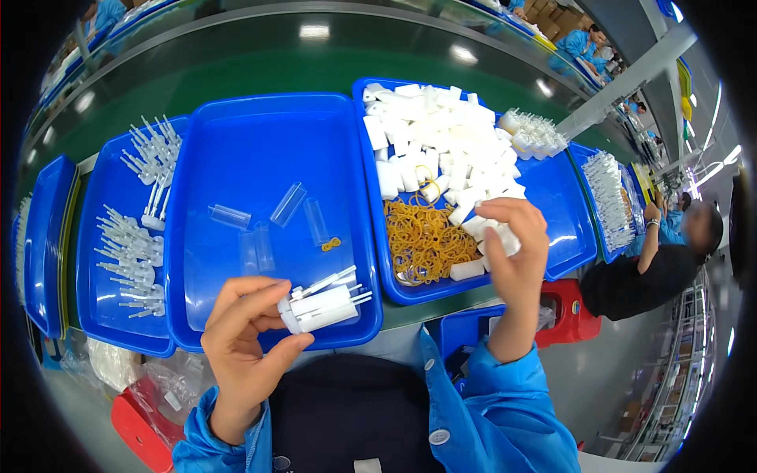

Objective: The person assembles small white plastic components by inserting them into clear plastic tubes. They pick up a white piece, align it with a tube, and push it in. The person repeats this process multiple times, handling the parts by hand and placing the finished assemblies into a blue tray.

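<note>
My left hand (252, 335) is closed on a white plastic part (291, 315) by its round base, between thumb and fingers. Thin white prongs stick out to the right, with a white foam cylinder (327, 308) lying among them. My right hand (516, 248) hovers over the right side of a blue tray (434, 296), its thumb and forefinger apart. White foam pieces (441, 130) show behind and between those fingers; none is plainly gripped. A heap of yellow rubber bands (426, 240) lies in front of the foam pile.
The middle blue tray (268, 106) holds several clear plastic tubes (289, 203) and a few loose rubber bands (331, 244). Pronged white parts (130, 252) fill a tray to the left. More parts (532, 134) stand at right. A person in black (643, 276) sits on the right; red stools (142, 422) stand below.
</note>
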Available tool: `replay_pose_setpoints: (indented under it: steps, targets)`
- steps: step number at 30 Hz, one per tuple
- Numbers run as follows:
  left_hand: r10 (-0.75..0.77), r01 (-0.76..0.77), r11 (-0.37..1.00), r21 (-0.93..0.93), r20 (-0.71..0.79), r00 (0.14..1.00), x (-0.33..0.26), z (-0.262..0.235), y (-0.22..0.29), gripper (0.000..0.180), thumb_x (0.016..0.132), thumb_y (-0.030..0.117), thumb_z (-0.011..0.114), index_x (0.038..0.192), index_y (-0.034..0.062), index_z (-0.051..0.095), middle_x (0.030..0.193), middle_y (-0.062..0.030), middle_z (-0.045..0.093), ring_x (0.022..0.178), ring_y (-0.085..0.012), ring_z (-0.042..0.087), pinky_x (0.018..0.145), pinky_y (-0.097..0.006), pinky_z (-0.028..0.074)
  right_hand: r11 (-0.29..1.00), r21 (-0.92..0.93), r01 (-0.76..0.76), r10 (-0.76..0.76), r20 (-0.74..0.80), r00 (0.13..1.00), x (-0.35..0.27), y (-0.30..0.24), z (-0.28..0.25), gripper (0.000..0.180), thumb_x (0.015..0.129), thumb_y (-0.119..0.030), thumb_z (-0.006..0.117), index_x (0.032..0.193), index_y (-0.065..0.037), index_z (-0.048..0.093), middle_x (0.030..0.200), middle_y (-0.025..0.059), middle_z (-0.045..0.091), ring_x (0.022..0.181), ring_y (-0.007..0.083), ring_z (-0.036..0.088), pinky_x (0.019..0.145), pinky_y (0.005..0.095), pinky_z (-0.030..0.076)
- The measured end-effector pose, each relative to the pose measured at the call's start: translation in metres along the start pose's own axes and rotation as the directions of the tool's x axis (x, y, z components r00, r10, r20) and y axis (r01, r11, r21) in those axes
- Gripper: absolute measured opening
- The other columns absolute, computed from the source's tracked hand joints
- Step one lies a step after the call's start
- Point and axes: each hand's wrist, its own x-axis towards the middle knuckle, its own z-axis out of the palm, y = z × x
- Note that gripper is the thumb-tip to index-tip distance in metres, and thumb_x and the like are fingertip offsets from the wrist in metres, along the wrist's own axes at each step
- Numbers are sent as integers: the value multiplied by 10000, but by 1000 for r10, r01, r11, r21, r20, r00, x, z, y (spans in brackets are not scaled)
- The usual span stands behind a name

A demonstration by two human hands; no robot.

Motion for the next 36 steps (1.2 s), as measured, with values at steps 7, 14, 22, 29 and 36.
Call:
replay_pose_setpoints:
  steps: [7, 14, 22, 29, 36]
  targets:
    - [35, -37, 998, 50, 31, 999, 6, 3, 1, 490, 671, -102, 773, 1138, -50, 633, 1144, -171, 553, 988, -234, 647, 805, -318, 597, 734, 627, -261, 183, 188, 965, -12, -47, 4, 215, 701, -23, 721, 911, -43, 683, 906, 72, 646, 811, 187, 584, 770, 300, 434]
    - [103, -108, 985, 133, 43, 994, 4, 2, 0, 459, 674, -62, 793, 1110, -51, 649, 1136, -177, 564, 971, -240, 656, 782, -307, 604, 591, 750, -297, 35, 343, 939, -22, -93, 48, 248, 739, -60, 769, 963, -38, 664, 876, 62, 657, 788, 154, 594, 737, 276, 448]
    - [84, -89, 981, 170, 39, 996, 4, 2, -2, 450, 668, -73, 787, 1098, -56, 653, 1138, -173, 566, 980, -231, 640, 779, -286, 588, 578, 785, -222, 35, 248, 968, -24, -100, 51, 254, 730, -16, 761, 964, -20, 662, 947, 116, 680, 856, 230, 648, 753, 318, 511]
    - [27, -29, 999, -38, -39, 999, 1, -2, -4, 487, 671, -83, 771, 1133, -67, 618, 1171, -179, 533, 1027, -241, 620, 803, -299, 582, 982, 169, -79, 79, 6, 997, -3, -21, 2, 248, 693, 51, 670, 926, -33, 659, 928, 115, 650, 870, 300, 628, 767, 368, 471]
    - [58, -57, 996, -75, 18, 998, 3, -4, -5, 418, 739, -91, 709, 1145, -71, 608, 1181, -178, 526, 1038, -231, 613, 839, -310, 563, 983, -180, 16, 23, 209, 978, -3, 30, -1, 270, 696, 14, 652, 948, -81, 663, 983, 79, 623, 878, 274, 568, 779, 364, 391]
